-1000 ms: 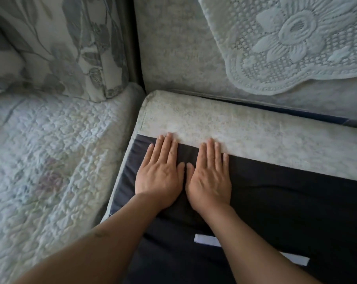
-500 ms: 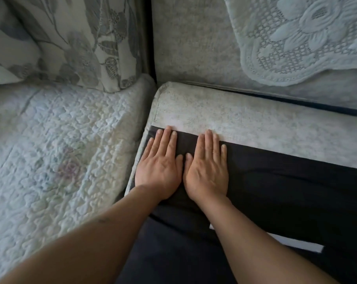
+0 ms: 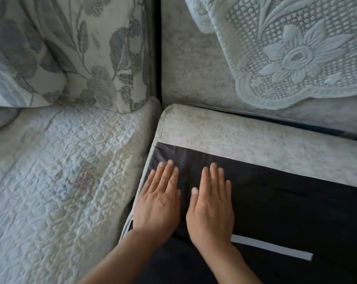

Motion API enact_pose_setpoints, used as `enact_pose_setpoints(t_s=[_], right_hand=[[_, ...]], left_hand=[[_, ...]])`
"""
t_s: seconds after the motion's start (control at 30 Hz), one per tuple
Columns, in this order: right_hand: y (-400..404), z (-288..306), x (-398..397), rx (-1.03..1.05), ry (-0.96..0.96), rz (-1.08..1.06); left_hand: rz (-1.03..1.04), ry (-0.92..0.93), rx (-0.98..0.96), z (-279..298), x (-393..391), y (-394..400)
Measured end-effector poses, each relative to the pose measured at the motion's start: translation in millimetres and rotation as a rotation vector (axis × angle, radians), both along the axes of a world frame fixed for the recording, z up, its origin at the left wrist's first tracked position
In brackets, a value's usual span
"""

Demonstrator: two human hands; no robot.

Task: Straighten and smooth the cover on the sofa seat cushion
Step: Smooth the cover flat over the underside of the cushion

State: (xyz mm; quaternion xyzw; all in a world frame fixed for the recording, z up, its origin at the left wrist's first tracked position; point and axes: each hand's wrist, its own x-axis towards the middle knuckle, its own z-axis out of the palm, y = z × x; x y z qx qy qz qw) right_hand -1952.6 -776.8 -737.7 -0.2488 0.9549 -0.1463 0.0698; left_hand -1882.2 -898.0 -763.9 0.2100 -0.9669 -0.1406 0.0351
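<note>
Head view: left hand (image 3: 159, 203) and right hand (image 3: 211, 210) flat on the dark cover (image 3: 276, 203), fingers straight and together, gripping nothing, palms down, probably to press creases out. Side by side near the cushion (image 3: 245, 138) left corner, cover edge just beyond the fingertips. White strip (image 3: 271, 247) by the right wrist. Quilt (image 3: 61, 171) alongside, lace (image 3: 296, 54) above.

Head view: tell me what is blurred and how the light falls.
Head view: motion blur smears the fingertips of the left hand and right hand, leaving a pale streak on the dark cover; soft, even light, no hard shadows; lace cloth stays sharp.
</note>
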Motion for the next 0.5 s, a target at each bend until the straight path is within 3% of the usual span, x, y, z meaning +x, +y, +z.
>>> enact_pose_setpoints(t_s=[0.07,0.23,0.4,0.5], right_hand=[[8,-12,17,-0.024,0.052,-0.021],[24,-62,37,0.163,-0.02,0.056],[22,-46,33,0.168,-0.067,0.065],[24,-21,27,0.075,-0.021,0.01]], left_hand=[[0.007,0.0,-0.01,-9,9,9],[-0.005,-0.109,-0.011,-47,35,25],[0.014,-0.143,0.006,-34,29,26],[0.053,-0.057,-0.011,-17,22,33]])
